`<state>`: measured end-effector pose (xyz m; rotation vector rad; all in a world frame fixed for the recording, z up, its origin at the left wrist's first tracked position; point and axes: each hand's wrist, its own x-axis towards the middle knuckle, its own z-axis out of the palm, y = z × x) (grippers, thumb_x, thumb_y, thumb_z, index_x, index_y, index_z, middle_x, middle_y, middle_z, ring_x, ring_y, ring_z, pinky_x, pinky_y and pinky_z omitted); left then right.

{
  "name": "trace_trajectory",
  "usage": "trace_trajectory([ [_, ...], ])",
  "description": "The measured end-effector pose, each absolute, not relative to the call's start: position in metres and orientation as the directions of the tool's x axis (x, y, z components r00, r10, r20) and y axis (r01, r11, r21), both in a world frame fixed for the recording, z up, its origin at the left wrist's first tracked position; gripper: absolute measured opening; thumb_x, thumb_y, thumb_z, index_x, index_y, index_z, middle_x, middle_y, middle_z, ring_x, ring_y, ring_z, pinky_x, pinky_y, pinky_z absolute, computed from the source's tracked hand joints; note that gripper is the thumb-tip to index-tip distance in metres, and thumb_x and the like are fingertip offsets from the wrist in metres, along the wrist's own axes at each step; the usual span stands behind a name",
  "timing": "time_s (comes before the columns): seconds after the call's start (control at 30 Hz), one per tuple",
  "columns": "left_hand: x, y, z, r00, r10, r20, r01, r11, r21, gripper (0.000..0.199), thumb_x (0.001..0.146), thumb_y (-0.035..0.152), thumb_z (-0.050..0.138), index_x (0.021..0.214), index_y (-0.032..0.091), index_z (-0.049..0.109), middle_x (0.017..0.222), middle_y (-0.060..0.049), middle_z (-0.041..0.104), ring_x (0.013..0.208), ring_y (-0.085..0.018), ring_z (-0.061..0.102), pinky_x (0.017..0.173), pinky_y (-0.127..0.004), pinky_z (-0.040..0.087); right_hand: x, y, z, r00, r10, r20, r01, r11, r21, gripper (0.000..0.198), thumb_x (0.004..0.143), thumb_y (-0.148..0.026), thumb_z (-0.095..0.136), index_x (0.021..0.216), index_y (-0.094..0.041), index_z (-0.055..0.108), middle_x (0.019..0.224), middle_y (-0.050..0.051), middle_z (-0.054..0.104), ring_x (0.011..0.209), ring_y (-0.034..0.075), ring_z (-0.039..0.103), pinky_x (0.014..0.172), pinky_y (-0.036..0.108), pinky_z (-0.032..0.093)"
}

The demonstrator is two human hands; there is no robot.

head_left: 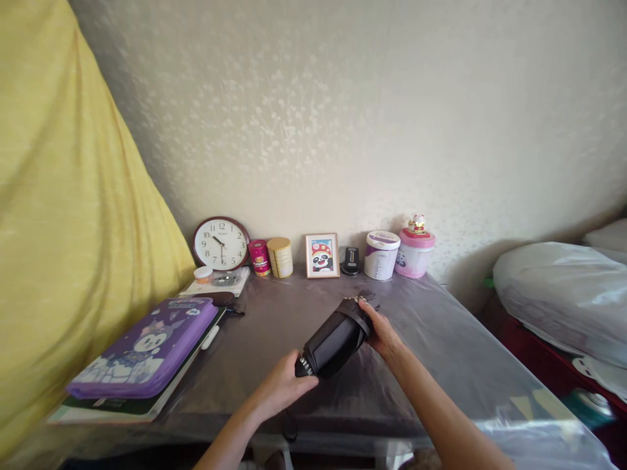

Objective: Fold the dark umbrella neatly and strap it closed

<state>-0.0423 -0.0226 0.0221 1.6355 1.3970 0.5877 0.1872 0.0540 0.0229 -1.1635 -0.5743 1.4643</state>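
A folded black umbrella point(334, 343) is held at a slant above the front middle of the grey covered table point(441, 365). My left hand point(285, 384) grips its handle end at the lower left, and a dark wrist loop point(289, 427) hangs beneath. At the far end, my right hand point(381, 331) closes around the umbrella's side near its strap point(353, 313), with the thumb on top. The fingers under the umbrella are hidden. The strap runs round the folded cloth.
Along the wall stand a clock point(222, 244), tins point(280, 257), a framed panda picture point(322, 255), a black gadget point(351, 260) and two tubs point(383, 255). A purple case point(142, 349) lies on books at left, beside a yellow curtain point(73, 196). Plastic-wrapped bundles point(563, 294) are at right.
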Motion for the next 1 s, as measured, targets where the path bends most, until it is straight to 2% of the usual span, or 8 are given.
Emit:
trace_trajectory([
  [0.1,-0.040,-0.023,0.020,0.216,0.973,-0.074,0.675,-0.094,0.731,0.020,0.068,0.031,0.060,0.082,0.017,0.055,0.075,-0.003,0.060,0.068,-0.016,0.055,0.059,-0.023,0.036,0.186,0.053,0.022,0.114,0.935,-0.337,-0.412,-0.264,-0.872,0.033,0.069,-0.042,0.067,0.088,-0.016,0.061,0.077,0.008,0.070,0.064,0.019,0.064,0.052,0.027,0.050],
  [0.23,-0.036,-0.023,0.022,0.169,0.986,0.008,0.772,-0.137,0.621,0.021,0.070,0.037,0.059,0.076,0.017,0.054,0.069,-0.003,0.059,0.062,-0.016,0.053,0.057,-0.024,0.032,0.186,0.054,0.022,0.097,0.936,-0.339,-0.419,-0.270,-0.867,0.035,0.069,-0.045,0.066,0.090,-0.016,0.061,0.078,0.007,0.070,0.065,0.018,0.064,0.053,0.027,0.050],
  [0.3,-0.036,-0.024,0.024,0.200,0.980,0.026,0.736,-0.167,0.656,0.024,0.073,0.041,0.056,0.075,0.017,0.054,0.068,-0.002,0.059,0.061,-0.015,0.052,0.057,-0.023,0.032,0.188,0.054,0.022,0.086,0.932,-0.351,-0.430,-0.284,-0.857,0.035,0.070,-0.044,0.065,0.089,-0.016,0.061,0.075,0.006,0.069,0.063,0.018,0.063,0.054,0.027,0.050],
  [0.4,-0.038,-0.024,0.028,0.271,0.962,0.025,0.598,-0.188,0.779,0.030,0.077,0.046,0.051,0.079,0.017,0.057,0.070,0.000,0.058,0.065,-0.014,0.052,0.059,-0.022,0.035,0.189,0.053,0.023,0.060,0.929,-0.364,-0.454,-0.300,-0.839,0.031,0.071,-0.041,0.064,0.089,-0.016,0.062,0.074,0.005,0.069,0.063,0.017,0.063,0.055,0.027,0.051],
  [0.57,-0.041,-0.022,0.032,0.335,0.938,-0.086,0.433,-0.073,0.898,0.036,0.079,0.051,0.046,0.082,0.017,0.055,0.058,0.005,0.048,0.051,-0.010,0.045,0.049,-0.019,0.034,0.189,0.052,0.027,0.065,0.942,-0.329,-0.471,-0.262,-0.843,0.022,0.071,-0.030,0.065,0.088,-0.016,0.061,0.076,0.005,0.070,0.064,0.017,0.064,0.059,0.026,0.051],
  [0.73,-0.040,-0.022,0.029,0.315,0.926,-0.207,0.464,0.040,0.885,0.032,0.075,0.047,0.052,0.084,0.017,0.054,0.058,0.005,0.050,0.043,-0.009,0.045,0.043,-0.019,0.034,0.189,0.054,0.026,0.107,0.949,-0.295,-0.459,-0.216,-0.862,0.021,0.068,-0.027,0.067,0.086,-0.017,0.061,0.075,0.005,0.069,0.062,0.017,0.063,0.057,0.026,0.051],
  [0.87,-0.034,-0.024,0.030,0.242,0.961,-0.138,0.533,-0.013,0.846,0.024,0.071,0.039,0.057,0.079,0.017,0.055,0.059,0.004,0.053,0.050,-0.011,0.049,0.048,-0.020,0.034,0.188,0.053,0.027,0.095,0.953,-0.287,-0.460,-0.213,-0.862,0.021,0.068,-0.026,0.066,0.086,-0.017,0.061,0.076,0.005,0.069,0.061,0.016,0.062,0.057,0.025,0.051],
  [1.0,-0.034,-0.021,0.033,0.167,0.986,-0.028,0.596,-0.078,0.799,0.025,0.070,0.041,0.059,0.073,0.016,0.057,0.064,0.001,0.058,0.063,-0.015,0.053,0.056,-0.021,0.035,0.186,0.051,0.030,0.089,0.956,-0.279,-0.427,-0.217,-0.878,0.021,0.069,-0.029,0.065,0.086,-0.017,0.061,0.080,0.006,0.069,0.067,0.017,0.063,0.056,0.024,0.049],
])
